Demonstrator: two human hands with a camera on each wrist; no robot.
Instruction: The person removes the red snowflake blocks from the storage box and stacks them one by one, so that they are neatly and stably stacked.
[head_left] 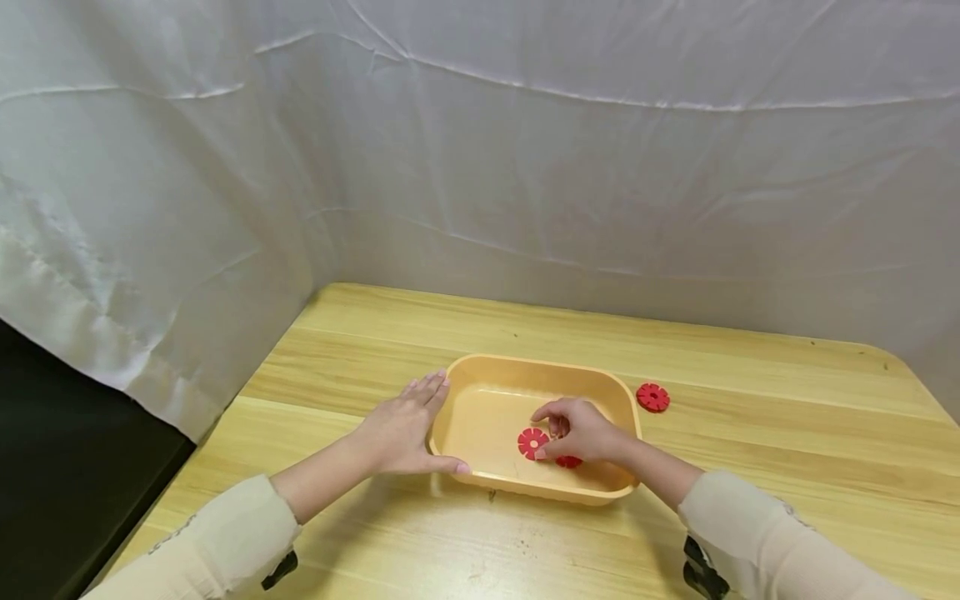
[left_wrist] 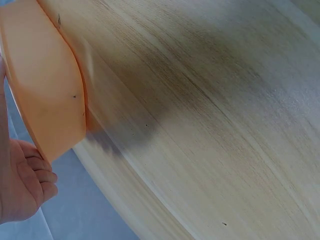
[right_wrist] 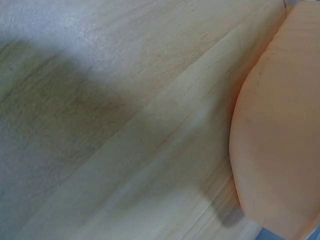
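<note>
**Wood, tub and red discs**

Wooden table (head_left: 750,467) fills the lower half of the head view, with a white sheet (head_left: 525,167) hung behind it and down its left side. Near the front edge stands an orange tub (head_left: 480,412), rectangular with rounded corners; its outer wall also shows in both wrist views, resting on the wood.

Both arms wear cream sleeves (head_left: 225,542). The left hand (head_left: 401,429) lies against the tub's left end, fingers straight along the outside of the wall and the thumb stretched along the near corner, so it braces the tub without curling round it. The right hand (head_left: 581,431) is inside the tub, fingers bent down over the floor; its fingertips pinch a red disc (head_left: 533,442) with notched edges that lies on the tub floor at about the middle. A second red disc (head_left: 568,461) peeks out from under the same hand, just beside the first. A third red disc (head_left: 652,397) lies flat on the table, outside the tub and just beyond its far right corner.
</note>
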